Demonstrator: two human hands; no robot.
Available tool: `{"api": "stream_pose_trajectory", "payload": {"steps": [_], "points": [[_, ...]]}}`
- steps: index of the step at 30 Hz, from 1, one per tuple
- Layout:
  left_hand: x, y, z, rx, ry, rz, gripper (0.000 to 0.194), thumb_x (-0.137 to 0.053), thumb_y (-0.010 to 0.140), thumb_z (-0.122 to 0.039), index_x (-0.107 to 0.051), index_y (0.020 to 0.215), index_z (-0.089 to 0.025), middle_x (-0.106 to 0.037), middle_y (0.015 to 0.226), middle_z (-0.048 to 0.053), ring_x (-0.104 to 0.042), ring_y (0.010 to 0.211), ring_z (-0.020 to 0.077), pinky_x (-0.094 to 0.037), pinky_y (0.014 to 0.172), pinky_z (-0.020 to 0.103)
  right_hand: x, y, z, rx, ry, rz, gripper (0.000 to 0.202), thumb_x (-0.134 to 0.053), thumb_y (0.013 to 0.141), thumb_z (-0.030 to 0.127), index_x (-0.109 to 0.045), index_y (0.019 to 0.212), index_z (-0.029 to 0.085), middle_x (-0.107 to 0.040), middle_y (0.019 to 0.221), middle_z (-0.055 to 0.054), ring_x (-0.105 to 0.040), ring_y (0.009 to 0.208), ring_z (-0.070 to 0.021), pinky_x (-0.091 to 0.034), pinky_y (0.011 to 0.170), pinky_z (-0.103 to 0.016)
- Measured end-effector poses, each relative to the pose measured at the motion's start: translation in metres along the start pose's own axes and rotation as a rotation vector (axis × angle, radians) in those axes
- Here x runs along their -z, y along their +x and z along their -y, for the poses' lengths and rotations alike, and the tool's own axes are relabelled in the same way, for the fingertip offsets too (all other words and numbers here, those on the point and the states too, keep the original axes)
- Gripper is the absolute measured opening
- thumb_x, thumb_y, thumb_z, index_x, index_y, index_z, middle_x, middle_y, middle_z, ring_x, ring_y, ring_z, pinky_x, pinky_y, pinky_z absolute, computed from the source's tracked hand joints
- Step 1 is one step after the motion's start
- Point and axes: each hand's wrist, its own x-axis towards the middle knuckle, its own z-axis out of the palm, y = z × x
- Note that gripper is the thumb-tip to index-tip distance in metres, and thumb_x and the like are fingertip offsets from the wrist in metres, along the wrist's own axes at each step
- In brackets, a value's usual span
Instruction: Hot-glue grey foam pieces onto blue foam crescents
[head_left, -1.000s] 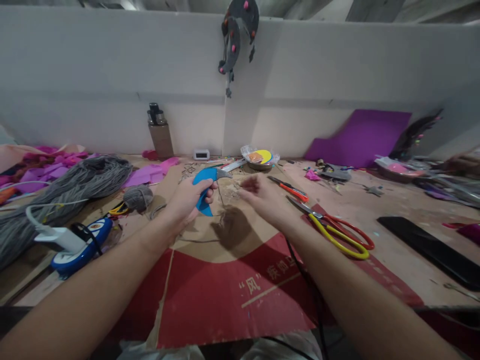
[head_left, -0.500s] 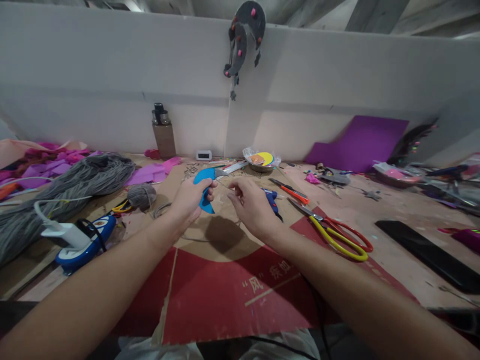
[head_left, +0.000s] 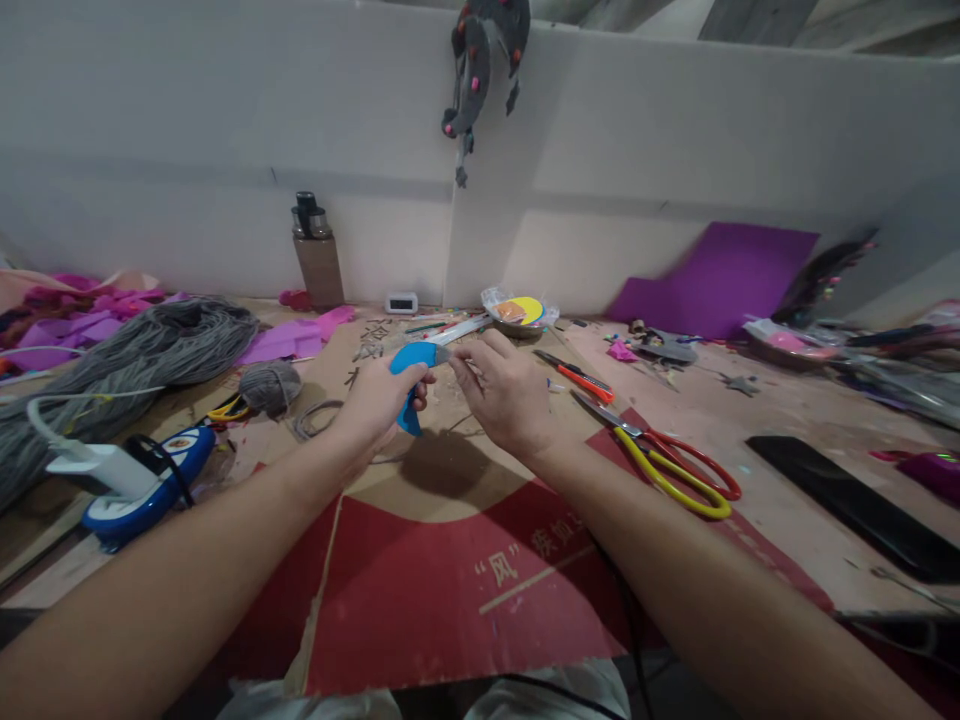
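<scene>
My left hand (head_left: 386, 400) is closed around a blue crescent-shaped piece (head_left: 414, 357), which looks like felt or card. Its upper tip is grey, as if wrapped in yarn, and points right. At that tip my right hand (head_left: 506, 390) is closed in a pinch, fingertips touching it; the grey yarn between them is too fine to follow fully. A loose loop of grey yarn (head_left: 315, 418) lies left of my hands, near a grey yarn ball (head_left: 270, 387). Both hands hover over a brown and red cardboard sheet (head_left: 450, 600).
Red-and-yellow-handled scissors (head_left: 675, 470) and an orange cutter (head_left: 581, 378) lie to the right, with a long black object (head_left: 847, 505) beyond. On the left are a blue power strip (head_left: 150, 490) and a grey yarn hank (head_left: 172, 360). A bowl (head_left: 517, 325) stands behind my hands.
My right fingers have come in to the grey tip of the blue crescent; before, a gap with a thin strand lay between. The view has tilted slightly downward.
</scene>
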Motion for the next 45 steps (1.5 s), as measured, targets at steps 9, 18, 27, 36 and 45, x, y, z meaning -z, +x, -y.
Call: {"api": "stream_pose_trajectory", "payload": {"steps": [9, 18, 27, 36, 45], "points": [[0.000, -0.001, 0.009, -0.085, 0.192, 0.057, 0.009, -0.061, 0.072, -0.023, -0.059, 0.067, -0.016, -0.055, 0.055, 0.000, -0.048, 0.047, 0.0097, -0.038, 0.044, 0.022, 0.005, 0.001, -0.002, 0.004, -0.015, 0.019, 0.032, -0.039, 0.097, 0.033, -0.062, 0.083, 0.017, -0.061, 0.084, -0.007, -0.054, 0.073, -0.0155, -0.031, 0.060, -0.028], [0.000, -0.006, 0.010, -0.066, 0.333, 0.149, 0.010, -0.057, 0.074, -0.025, -0.061, 0.071, -0.016, -0.054, 0.056, -0.001, -0.049, 0.048, 0.0098, -0.038, 0.045, 0.021, 0.003, 0.000, -0.013, -0.020, 0.030, -0.064, 0.026, -0.044, 0.096, 0.031, -0.061, 0.081, 0.018, -0.061, 0.085, -0.006, -0.054, 0.074, -0.0151, -0.035, 0.063, -0.027], [-0.002, -0.008, 0.004, -0.028, 0.354, 0.147, 0.016, -0.061, 0.076, -0.032, -0.061, 0.073, -0.017, -0.052, 0.055, -0.002, -0.045, 0.048, 0.0091, -0.033, 0.045, 0.022, 0.002, 0.002, -0.017, -0.130, 0.237, -0.082, 0.021, -0.050, 0.092, 0.029, -0.058, 0.076, 0.019, -0.057, 0.076, -0.003, -0.051, 0.071, -0.0146, -0.036, 0.067, -0.027], [0.001, -0.008, 0.007, -0.028, 0.245, 0.171, 0.030, -0.076, 0.065, -0.040, -0.056, 0.070, -0.018, -0.048, 0.056, -0.005, -0.040, 0.049, 0.0083, -0.028, 0.048, 0.024, 0.004, 0.001, -0.018, -0.280, 0.499, -0.023, 0.022, -0.053, 0.090, 0.032, -0.057, 0.074, 0.018, -0.055, 0.071, 0.000, -0.047, 0.066, -0.0126, -0.035, 0.065, -0.027], [0.001, -0.010, 0.004, -0.050, 0.306, 0.157, 0.034, -0.077, 0.064, -0.044, -0.056, 0.068, -0.018, -0.047, 0.056, -0.004, -0.040, 0.051, 0.0091, -0.029, 0.050, 0.025, 0.001, -0.003, -0.011, -0.307, 0.633, 0.043, 0.018, -0.047, 0.092, 0.029, -0.050, 0.077, 0.019, -0.050, 0.072, 0.002, -0.046, 0.068, -0.0125, -0.035, 0.065, -0.027]]}}
